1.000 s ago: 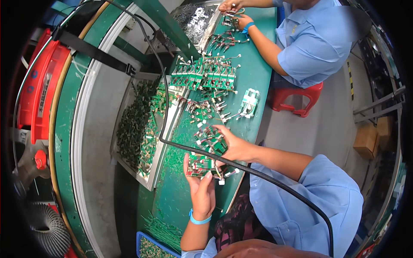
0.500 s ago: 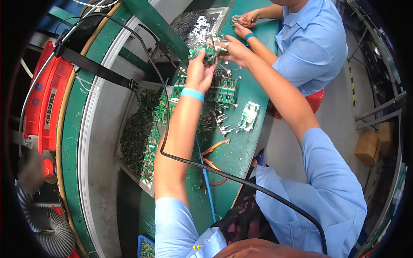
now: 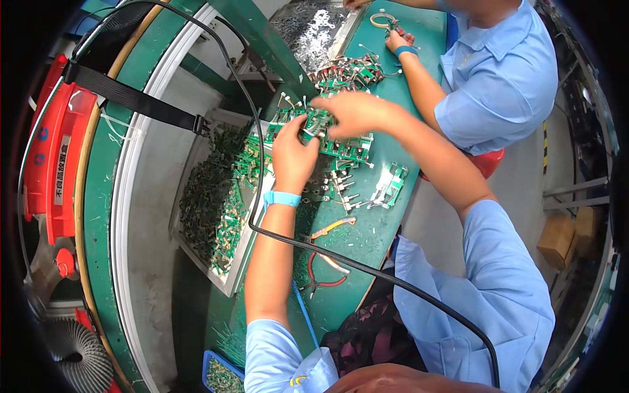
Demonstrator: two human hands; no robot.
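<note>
I see both hands working over a cluster of small green circuit boards (image 3: 341, 147) that lies on the green bench (image 3: 367, 236), just right of a grey tray (image 3: 196, 216) filled with more boards.

Left hand (image 3: 293, 157): it reaches up from the lower edge, a blue wristband (image 3: 282, 198) on the wrist. The fingers are curled closed around one green circuit board (image 3: 308, 124) from below, at the near edge of the cluster.

Right hand (image 3: 350, 112): it comes in from the right and covers the same board from above. The fingers are bent over it and touch it; whether they pinch it or only steady it, I cannot tell.

Handling, as I judge it: the board is light, stiff and flat, with upright components and wire leads on one face — these would bend or snag on neighbouring boards. The better hold is by the bare edges, thumb against one long side and fingers against the other, not by the components. Loose boards lie close together, so a lift should go straight up.

Nearby: red-handled pliers (image 3: 321, 278) lie on the bench near my left forearm, and a black cable (image 3: 367, 272) crosses it. A co-worker in a blue shirt (image 3: 504, 78) works at the far end — one hand (image 3: 396, 40) rests on the bench there.
</note>
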